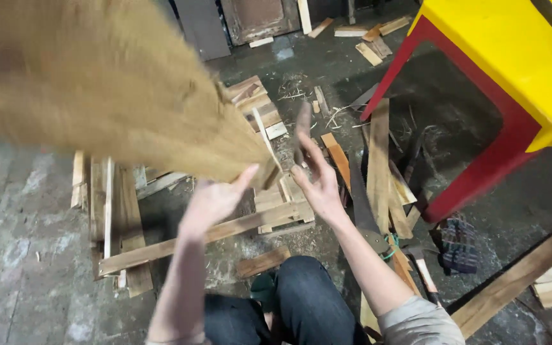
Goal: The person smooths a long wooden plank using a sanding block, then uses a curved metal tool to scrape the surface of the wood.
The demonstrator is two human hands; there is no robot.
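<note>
a big blurred wooden plank (97, 89) fills ten o'clock, its near end against the left hand (215, 198), grip spread under it. the right hand (314, 182), grip spread, touches nothing, above wood scraps (276, 211) on the floor (20, 255).

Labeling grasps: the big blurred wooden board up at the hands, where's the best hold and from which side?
Probably the near end of the wooden board, where it narrows toward the person. Come from both sides: left hand under the lower corner, right hand against the right edge. The board slants up and away to the left, so its far end is out of reach. It is motion-blurred, so exact contact is unclear.
</note>
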